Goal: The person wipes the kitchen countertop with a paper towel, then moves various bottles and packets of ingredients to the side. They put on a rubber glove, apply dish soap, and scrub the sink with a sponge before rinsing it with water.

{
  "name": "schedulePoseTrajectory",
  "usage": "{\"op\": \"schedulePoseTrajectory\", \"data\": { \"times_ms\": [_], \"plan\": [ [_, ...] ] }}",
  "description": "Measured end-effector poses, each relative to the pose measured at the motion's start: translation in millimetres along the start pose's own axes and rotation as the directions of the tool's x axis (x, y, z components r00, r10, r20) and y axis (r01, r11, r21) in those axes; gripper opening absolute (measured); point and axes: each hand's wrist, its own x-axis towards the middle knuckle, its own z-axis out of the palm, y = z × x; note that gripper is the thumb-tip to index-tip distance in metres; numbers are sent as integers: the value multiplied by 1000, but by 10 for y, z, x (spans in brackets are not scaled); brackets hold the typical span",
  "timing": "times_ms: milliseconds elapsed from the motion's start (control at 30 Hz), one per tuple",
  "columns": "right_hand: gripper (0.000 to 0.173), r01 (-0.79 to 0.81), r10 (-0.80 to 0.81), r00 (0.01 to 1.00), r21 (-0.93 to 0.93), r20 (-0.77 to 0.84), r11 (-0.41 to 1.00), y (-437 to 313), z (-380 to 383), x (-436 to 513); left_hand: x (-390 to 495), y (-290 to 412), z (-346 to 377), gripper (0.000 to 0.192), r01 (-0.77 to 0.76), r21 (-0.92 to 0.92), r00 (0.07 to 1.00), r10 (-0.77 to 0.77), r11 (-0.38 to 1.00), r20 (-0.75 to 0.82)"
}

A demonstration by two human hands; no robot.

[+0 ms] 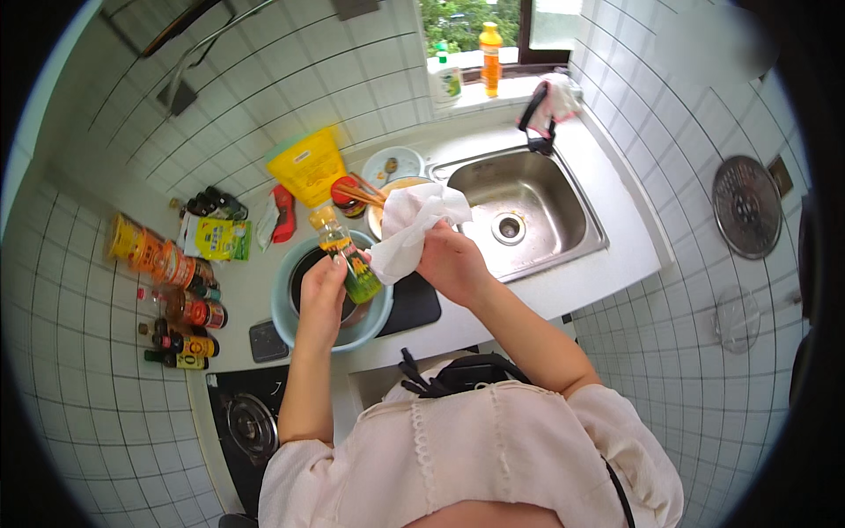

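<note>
My left hand (323, 294) grips a small clear bottle (358, 272) with a yellow cap and a green and dark label, tilted over a light blue basin (282, 310). A dark round pot or pan (305, 280) sits inside that basin, partly hidden by the hand and bottle. In my right hand (453, 264) is a crumpled white paper towel or thin cloth (414, 221), held just right of the bottle. Whether the towel touches the bottle I cannot tell. Behind the towel, wooden chopsticks (360, 191) rest on a bowl (373, 220) that is mostly covered from sight.
A steel sink (541, 198) lies to the right, with a black faucet (538, 125) and cloth (561, 99) behind it. A yellow pouch (310, 165), a red-lidded jar (348, 196) and a plate (404, 160) stand at the back. Several sauce bottles (191, 310) line the left wall beside a gas burner (251, 426).
</note>
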Motion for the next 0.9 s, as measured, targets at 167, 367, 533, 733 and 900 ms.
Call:
{"op": "schedulePoseTrajectory", "data": {
  "times_ms": [167,367,533,733,900],
  "plan": [
    [51,299,-285,954,-412,97,861,-181,-196,-366,-292,-33,857,24,-157,363,890,-28,918,455],
    [32,96,-251,949,-583,-191,806,-469,-191,-584,-192,-116,1067,43,177,106,980,-185,979,70],
    [30,184,-398,894,-640,-207,746,-350,95,-643,-105,-485,1285,53,153,-50,988,-152,987,36],
    [37,281,-470,881,-748,-47,602,-327,258,-646,-44,-833,1523,45,-103,517,971,198,850,-133],
    [32,291,-341,939,-644,50,707,-518,185,-524,-10,-792,1519,54,-238,493,945,316,837,-79]
  ]
}}
